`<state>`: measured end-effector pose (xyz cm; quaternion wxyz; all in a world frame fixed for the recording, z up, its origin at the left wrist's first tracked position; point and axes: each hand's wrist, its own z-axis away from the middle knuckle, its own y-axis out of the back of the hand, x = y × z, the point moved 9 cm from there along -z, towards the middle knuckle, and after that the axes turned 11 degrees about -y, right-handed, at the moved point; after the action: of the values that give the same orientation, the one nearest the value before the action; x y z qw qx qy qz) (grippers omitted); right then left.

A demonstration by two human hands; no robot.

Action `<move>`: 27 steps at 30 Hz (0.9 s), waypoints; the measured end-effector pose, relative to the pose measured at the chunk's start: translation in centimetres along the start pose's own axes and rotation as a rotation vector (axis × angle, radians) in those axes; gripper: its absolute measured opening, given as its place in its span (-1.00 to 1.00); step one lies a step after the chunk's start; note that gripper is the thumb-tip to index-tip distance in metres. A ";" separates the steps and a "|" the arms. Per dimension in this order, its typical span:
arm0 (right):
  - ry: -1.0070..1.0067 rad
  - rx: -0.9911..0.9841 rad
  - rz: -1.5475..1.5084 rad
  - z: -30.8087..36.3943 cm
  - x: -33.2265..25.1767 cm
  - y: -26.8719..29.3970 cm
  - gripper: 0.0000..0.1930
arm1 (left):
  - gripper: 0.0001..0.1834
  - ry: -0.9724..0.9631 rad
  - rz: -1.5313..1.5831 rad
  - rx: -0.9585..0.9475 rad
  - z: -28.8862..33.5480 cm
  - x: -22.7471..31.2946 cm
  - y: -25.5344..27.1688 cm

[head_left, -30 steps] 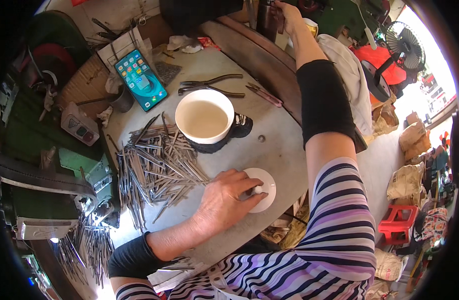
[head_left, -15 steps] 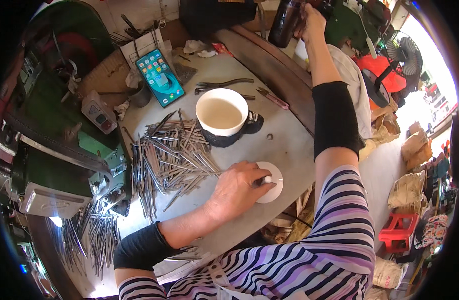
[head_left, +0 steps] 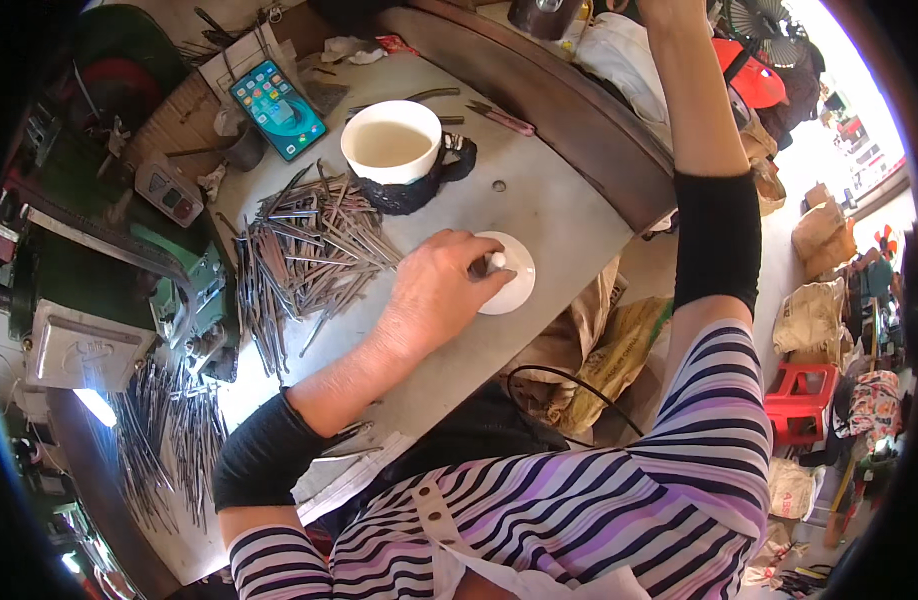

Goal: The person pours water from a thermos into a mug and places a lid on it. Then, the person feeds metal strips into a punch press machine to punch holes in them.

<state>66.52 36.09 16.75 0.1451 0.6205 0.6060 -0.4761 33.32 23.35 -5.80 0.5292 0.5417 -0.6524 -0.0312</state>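
Observation:
My left hand (head_left: 434, 285) is closed in a pinch on the knob of a round white lid (head_left: 519, 285), which is over the grey table top. Beyond it stands a white mug (head_left: 392, 135) with a black wrapping around its lower part and handle; its top is uncovered. My right arm stretches far forward, and only part of my right hand (head_left: 671, 10) shows at the upper edge. Its fingers are mostly cut off. Left of that hand, a dark brown container (head_left: 544, 18) is partly in view, with a gap visible between them.
A pile of thin metal rods (head_left: 314, 250) lies left of the mug, beside a lit phone (head_left: 277, 108). Pliers (head_left: 419, 98) and a red-handled tool (head_left: 504, 118) lie behind the mug. A green machine (head_left: 109, 240) stands left, a red stool (head_left: 799, 400) right.
The view has shifted, so the table sits higher in it. My right hand has moved right, away from the dark container it was holding. My left hand still pinches the lid's knob.

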 end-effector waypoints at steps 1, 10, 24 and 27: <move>-0.068 -0.004 -0.025 1.7 0.7 -0.4 -0.94 | -0.69 0.025 -0.005 0.005 0.3 -0.2 0.2; -0.118 -0.022 -0.005 14.0 -0.4 -2.5 -0.89 | -0.71 0.014 -0.091 0.014 1.9 -0.1 1.6; -0.312 0.134 0.005 21.9 5.1 0.4 -0.77 | -0.64 -0.050 -0.015 0.128 -0.4 3.9 5.8; -0.348 0.061 0.070 22.0 5.4 -0.6 -0.75 | -0.49 -0.080 0.010 0.231 -3.0 4.5 5.8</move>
<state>55.84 22.84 1.72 0.2452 0.5538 0.5349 -0.5891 32.19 23.99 2.04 0.4369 0.5942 -0.6748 0.0253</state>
